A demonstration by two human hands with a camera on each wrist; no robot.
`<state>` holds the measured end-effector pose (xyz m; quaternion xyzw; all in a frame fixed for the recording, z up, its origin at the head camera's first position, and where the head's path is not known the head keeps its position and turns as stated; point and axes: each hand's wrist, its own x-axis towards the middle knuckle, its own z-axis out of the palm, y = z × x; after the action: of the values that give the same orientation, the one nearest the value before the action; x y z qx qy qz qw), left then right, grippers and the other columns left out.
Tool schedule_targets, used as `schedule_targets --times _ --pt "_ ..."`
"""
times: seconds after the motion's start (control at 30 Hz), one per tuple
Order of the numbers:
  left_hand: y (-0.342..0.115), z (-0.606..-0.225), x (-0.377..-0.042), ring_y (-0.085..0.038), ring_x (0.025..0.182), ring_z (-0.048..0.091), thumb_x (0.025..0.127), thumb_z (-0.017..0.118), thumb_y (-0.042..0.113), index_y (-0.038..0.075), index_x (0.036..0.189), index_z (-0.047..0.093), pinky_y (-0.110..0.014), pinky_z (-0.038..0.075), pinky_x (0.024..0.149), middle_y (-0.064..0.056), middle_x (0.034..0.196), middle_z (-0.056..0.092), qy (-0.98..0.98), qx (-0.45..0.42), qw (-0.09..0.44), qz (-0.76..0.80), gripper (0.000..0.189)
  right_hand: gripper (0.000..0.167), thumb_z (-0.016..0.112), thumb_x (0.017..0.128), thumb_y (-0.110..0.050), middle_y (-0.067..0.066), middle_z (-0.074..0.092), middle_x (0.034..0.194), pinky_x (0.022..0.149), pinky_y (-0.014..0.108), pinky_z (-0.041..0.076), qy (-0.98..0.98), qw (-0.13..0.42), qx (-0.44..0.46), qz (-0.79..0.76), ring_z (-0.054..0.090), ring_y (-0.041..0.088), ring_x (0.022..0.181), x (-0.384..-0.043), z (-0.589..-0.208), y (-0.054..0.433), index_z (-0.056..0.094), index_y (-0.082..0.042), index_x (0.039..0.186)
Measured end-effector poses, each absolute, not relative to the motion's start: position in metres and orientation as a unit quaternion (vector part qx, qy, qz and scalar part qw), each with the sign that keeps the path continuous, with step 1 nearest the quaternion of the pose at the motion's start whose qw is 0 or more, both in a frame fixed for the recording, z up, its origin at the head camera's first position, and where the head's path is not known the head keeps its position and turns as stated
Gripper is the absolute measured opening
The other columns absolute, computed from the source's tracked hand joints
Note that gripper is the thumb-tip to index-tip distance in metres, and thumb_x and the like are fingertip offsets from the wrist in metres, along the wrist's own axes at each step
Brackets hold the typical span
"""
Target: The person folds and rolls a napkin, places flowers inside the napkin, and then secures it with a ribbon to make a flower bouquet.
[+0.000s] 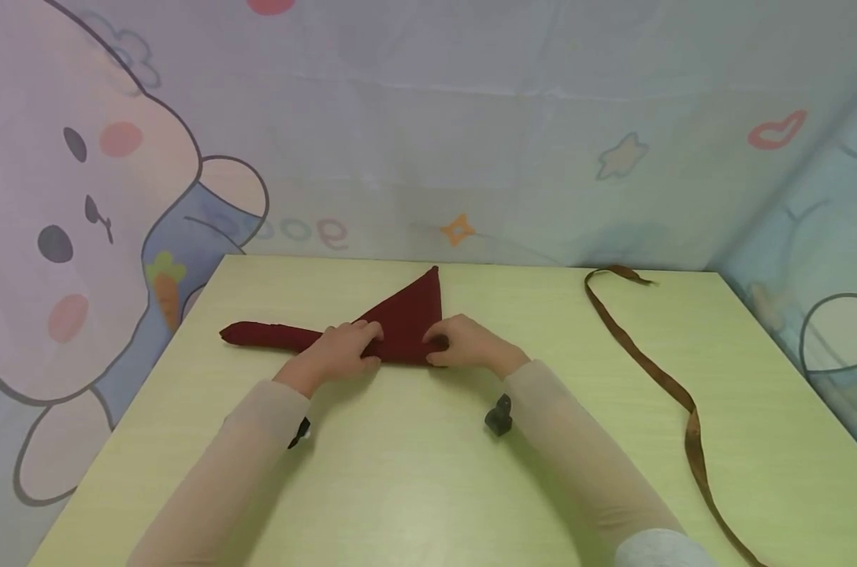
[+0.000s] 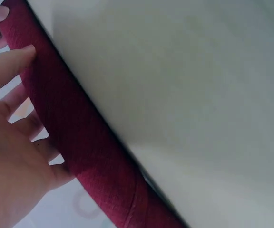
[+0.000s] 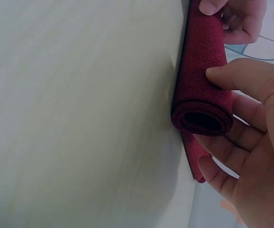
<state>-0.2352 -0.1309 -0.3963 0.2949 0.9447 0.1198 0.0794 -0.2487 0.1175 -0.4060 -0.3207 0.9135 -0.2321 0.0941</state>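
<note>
The bench (image 1: 400, 488) has a pale, yellowish-green top with a faint grain. Toward its far side lies a dark red cloth (image 1: 403, 327), its near edge rolled into a tube that stretches left to a tapered end, with a flat triangular flap pointing at the far edge. On the right, a brown ribbon (image 1: 665, 382) winds from near the far edge toward the near side, twisted partway.
</note>
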Motion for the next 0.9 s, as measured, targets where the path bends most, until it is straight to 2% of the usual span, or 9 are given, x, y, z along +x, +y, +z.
schedule_targets --times 0.13,0.4,0.67,0.9 --pt "-0.129 -0.4 -0.233 -0.034 0.104 0.057 0.094 0.063 0.026 0.009 0.114 0.054 -0.058 0.039 0.091 -0.009 0.109 0.059 0.946 0.289 0.071 0.128 0.028 0.031 0.067 0.09 -0.017 0.01 0.066 0.119 0.098 0.036 0.045 0.91 0.079 -0.327 -0.241 0.059 0.024 0.114 -0.247 -0.41 0.12 0.066 -0.002 0.117" --pt "-0.128 -0.403 -0.235 -0.032 0.105 0.056 0.097 0.058 0.026 0.01 0.111 0.055 -0.059 0.036 0.091 -0.008 0.107 0.06 0.948 0.277 0.07 0.137 0.021 0.034 0.074 0.086 -0.021 0.008 0.067 0.111 0.094 0.034 0.047 0.9 0.028 -0.328 -0.285 0.061 0.022 0.107 -0.24 -0.416 0.115 0.069 -0.003 0.114" --pt "-0.128 -0.401 -0.233 -0.031 0.109 0.054 0.099 0.054 0.03 0.011 0.115 0.055 -0.06 0.034 0.093 -0.008 0.111 0.06 0.947 0.273 0.093 0.138 0.025 0.033 0.074 0.085 -0.02 0.008 0.067 0.114 0.098 0.034 0.045 0.911 0.045 -0.312 -0.265 0.06 0.022 0.11 -0.239 -0.418 0.111 0.069 -0.005 0.114" --pt "-0.128 -0.4 -0.229 -0.026 0.103 0.051 0.095 0.06 0.028 0.005 0.112 0.062 -0.048 0.041 0.09 -0.008 0.112 0.053 0.938 0.284 0.091 0.177 0.029 0.03 0.071 0.087 -0.021 0.006 0.068 0.114 0.093 0.034 0.047 0.903 0.082 -0.308 -0.287 0.061 0.02 0.106 -0.239 -0.416 0.114 0.069 -0.005 0.113"
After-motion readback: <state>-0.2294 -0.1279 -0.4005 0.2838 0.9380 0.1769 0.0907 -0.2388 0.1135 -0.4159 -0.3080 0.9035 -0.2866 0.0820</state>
